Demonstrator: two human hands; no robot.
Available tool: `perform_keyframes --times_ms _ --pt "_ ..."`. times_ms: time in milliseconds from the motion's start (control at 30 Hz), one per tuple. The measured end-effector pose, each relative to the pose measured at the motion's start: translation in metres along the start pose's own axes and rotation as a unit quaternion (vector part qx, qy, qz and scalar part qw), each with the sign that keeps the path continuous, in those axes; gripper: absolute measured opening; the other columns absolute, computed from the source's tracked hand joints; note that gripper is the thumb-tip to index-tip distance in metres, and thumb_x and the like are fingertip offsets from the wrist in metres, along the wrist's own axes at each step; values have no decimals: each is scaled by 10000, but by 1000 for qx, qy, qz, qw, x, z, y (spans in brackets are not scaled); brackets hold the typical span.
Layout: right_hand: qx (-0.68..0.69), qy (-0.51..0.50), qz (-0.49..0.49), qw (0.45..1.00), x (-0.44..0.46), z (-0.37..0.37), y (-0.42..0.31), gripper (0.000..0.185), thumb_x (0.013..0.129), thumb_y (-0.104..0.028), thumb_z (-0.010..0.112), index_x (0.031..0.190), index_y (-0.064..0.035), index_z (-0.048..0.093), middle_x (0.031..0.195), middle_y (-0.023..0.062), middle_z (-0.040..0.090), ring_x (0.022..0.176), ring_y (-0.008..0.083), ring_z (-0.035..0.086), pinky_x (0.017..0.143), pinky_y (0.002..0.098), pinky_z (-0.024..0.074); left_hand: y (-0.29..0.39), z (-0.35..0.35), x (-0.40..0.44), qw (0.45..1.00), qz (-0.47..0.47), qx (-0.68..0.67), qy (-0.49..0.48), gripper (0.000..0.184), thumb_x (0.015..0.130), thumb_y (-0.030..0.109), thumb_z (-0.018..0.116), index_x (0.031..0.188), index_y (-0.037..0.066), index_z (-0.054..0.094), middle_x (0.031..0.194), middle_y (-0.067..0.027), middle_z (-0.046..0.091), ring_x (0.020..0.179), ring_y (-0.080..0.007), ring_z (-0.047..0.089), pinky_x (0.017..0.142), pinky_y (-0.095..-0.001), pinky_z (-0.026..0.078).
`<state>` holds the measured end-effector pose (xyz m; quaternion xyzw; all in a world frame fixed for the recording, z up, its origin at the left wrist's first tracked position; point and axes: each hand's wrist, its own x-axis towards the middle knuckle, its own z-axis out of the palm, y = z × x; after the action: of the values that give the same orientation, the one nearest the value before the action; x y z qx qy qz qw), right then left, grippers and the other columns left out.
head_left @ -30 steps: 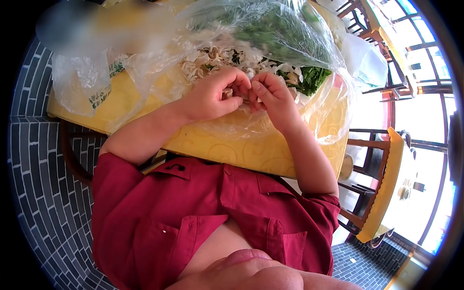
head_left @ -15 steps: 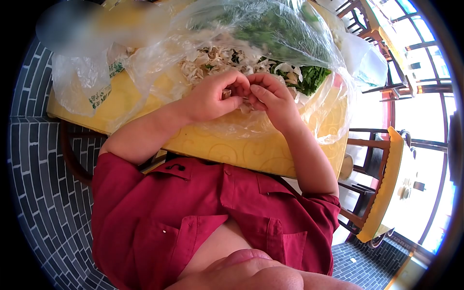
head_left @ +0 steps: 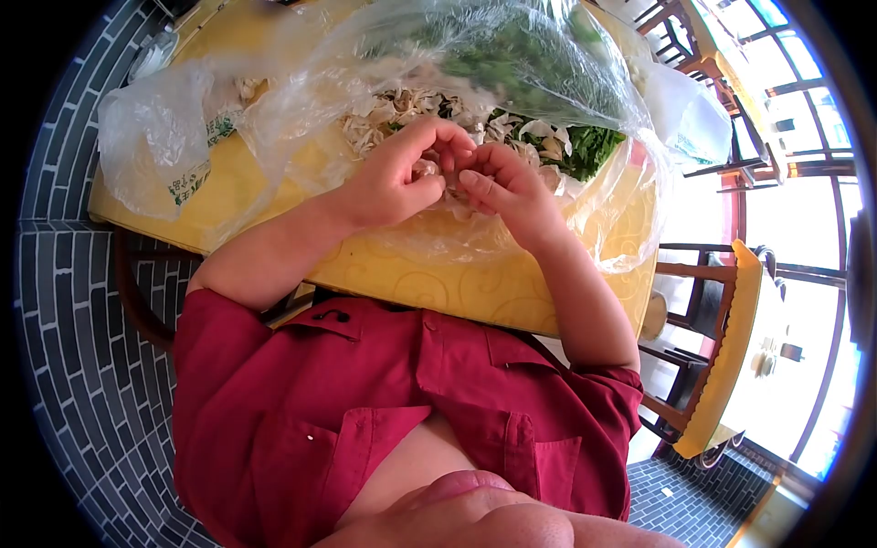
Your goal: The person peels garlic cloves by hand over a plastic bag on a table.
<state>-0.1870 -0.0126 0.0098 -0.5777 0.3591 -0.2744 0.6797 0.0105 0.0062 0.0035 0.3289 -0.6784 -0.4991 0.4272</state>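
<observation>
My left hand [head_left: 399, 175] is curled around a small pale piece that looks like garlic [head_left: 426, 169], partly hidden by the fingers. Close beside it, my right hand [head_left: 512, 192] has its thumb and fingers pressed together; what they pinch, if anything, is too small to name. Both hands are over the near edge of a clear plastic bag [head_left: 614, 219]. Just beyond them lies a heap of pale, dry peelings [head_left: 370, 126], with leafy greens [head_left: 594, 152] at its right and more greens under the plastic.
A yellow cloth covers the table [head_left: 438, 279]. At the left lies a white printed plastic bag [head_left: 164, 137], and another whitish bag [head_left: 690, 114] sits at the right. Chairs and a second yellow-covered table [head_left: 731, 365] stand farther right.
My hands have moved slightly apart at the fingertips, and the small pale piece in my left hand shows more. The blurred shape at the upper left is gone.
</observation>
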Motion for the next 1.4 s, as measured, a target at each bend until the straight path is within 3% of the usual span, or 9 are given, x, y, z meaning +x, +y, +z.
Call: perform_keyframes --times_ms 233,367,567,667,767,967,1167,1267,1400 --pt "5 8 -22 1000 0 -2 3 228 813 -37 561 1039 -18 538 917 30 586 780 82 530 689 218 447 -11 1 2 997 40 -28 56 250 857 23 495 1106 39 481 1006 -25 508 827 -74 477 697 -207 410" --pt "20 -20 -88 996 3 -5 8 210 802 3 534 1011 -17 534 929 39 570 821 96 523 697 224 448 -3 0 0 995 -12 -87 46 211 887 84 517 1090 35 488 956 -10 528 721 -44 485 614 -181 400" --pt "60 -35 -58 996 1 -3 9 192 813 97 454 961 -21 485 987 83 570 938 157 557 793 267 445 -2 -1 0 996 -25 -46 71 176 892 114 535 1045 29 515 885 10 543 699 -33 489 605 -187 410" --pt "55 -39 -74 995 1 0 9 147 837 52 510 973 -1 522 1018 83 579 856 121 539 743 248 464 0 -1 0 995 -27 -41 85 149 882 109 548 1001 20 536 852 4 560 728 -43 517 645 -207 442" --pt "13 -45 -57 997 2 -1 7 131 866 15 530 995 2 509 1093 101 579 890 135 565 755 256 472 1 -2 0 995 -23 -34 94 137 879 110 548 984 22 543 838 5 561 721 -41 516 639 -207 439" --pt "82 -67 -43 993 -2 0 0 228 909 -17 477 1135 12 464 1100 101 588 1010 164 583 767 261 479 2 -1 1 993 -11 -30 110 112 882 99 537 963 23 546 804 7 556 681 -41 506 604 -202 426" --pt "30 -61 -3 998 -7 1 -16 232 925 -48 457 1150 8 465 1015 126 604 756 133 609 623 238 489 2 -2 1 994 9 -33 101 104 891 71 528 980 17 532 803 3 534 647 -44 485 582 -194 413" --pt "6 -16 -31 999 -11 -2 -22 183 935 -79 450 1098 0 477 840 92 612 580 105 547 485 213 429 1 -1 1 994 5 -48 102 96 888 59 528 973 13 533 794 2 533 648 -45 486 585 -198 417" --pt "37 107 -137 984 -20 -11 -34 123 946 -111 441 1021 -23 484 638 41 519 470 81 429 408 201 323 -3 -1 1 993 2 -39 115 96 872 78 554 949 21 552 743 26 535 632 -29 467 569 -197 402"
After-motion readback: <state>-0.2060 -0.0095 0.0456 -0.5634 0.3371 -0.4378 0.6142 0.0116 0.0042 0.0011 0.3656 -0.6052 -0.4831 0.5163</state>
